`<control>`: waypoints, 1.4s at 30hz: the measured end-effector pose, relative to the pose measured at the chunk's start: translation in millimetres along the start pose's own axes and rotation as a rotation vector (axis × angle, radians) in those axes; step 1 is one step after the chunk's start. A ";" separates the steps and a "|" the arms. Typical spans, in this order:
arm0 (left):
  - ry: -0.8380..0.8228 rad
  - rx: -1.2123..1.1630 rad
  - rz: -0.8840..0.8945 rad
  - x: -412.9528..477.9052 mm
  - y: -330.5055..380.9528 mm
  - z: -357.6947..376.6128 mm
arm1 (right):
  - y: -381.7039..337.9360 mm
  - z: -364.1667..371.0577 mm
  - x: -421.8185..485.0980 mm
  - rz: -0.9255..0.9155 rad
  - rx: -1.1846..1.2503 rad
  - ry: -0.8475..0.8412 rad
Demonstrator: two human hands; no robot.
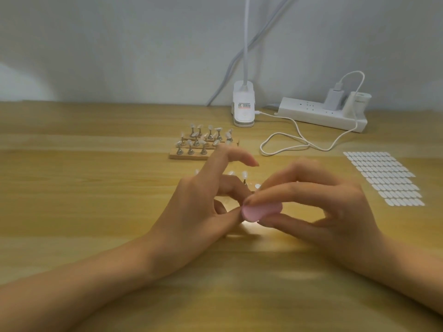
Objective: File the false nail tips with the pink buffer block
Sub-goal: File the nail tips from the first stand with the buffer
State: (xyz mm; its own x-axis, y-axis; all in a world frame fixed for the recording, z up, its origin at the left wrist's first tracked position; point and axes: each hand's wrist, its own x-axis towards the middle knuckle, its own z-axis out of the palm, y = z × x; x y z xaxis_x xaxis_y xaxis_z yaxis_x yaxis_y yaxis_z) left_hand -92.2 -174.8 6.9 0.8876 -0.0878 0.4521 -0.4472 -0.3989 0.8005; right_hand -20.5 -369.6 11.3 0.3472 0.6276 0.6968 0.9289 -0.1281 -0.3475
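Observation:
My right hand pinches the pink buffer block between thumb and fingers at the table's middle. My left hand meets it from the left, thumb and middle finger closed on something small at the block's left end; what they hold is hidden. The left index finger is raised and bent. Behind my hands stands a row of false nail tips on metal stands, mostly covered by my fingers. Farther back, wooden strips carry several more tips on stands.
A sheet of white oval adhesive tabs lies at the right. A white clip lamp, a power strip with plugs and a looped white cable sit at the back of the wooden table.

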 end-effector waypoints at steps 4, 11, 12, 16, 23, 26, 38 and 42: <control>-0.003 -0.015 -0.022 0.4 -0.8 0.0 | 1.9 -1.7 0.5 0.040 0.022 0.024; 0.002 -0.045 -0.036 0.5 -3.5 -1.0 | 0.8 -0.2 1.6 0.029 0.009 0.016; 0.001 -0.043 -0.034 0.8 -3.5 -1.1 | 0.5 1.4 1.5 0.004 -0.001 -0.004; -0.007 -0.041 -0.028 0.3 -2.5 -1.2 | 5.2 -1.3 1.8 0.069 0.036 0.047; -0.012 0.004 -0.004 -0.8 -1.1 0.1 | 8.6 -2.7 0.1 0.111 0.125 0.082; -0.005 -0.017 -0.013 -0.2 -0.9 -0.8 | 4.1 0.4 0.1 0.041 0.100 0.023; -0.002 0.027 0.007 -1.5 0.3 1.0 | 6.1 -2.4 1.7 0.047 0.053 0.030; -0.024 0.029 0.007 -2.0 1.7 1.3 | 5.7 -3.0 -0.3 0.014 0.070 0.015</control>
State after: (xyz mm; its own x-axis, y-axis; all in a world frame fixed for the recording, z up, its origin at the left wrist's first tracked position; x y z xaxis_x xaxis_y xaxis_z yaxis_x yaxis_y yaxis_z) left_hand -94.6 -176.5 6.8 0.8870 -0.1127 0.4478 -0.4505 -0.4243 0.7855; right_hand -14.9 -372.8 11.0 0.3624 0.6146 0.7007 0.9128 -0.0821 -0.4001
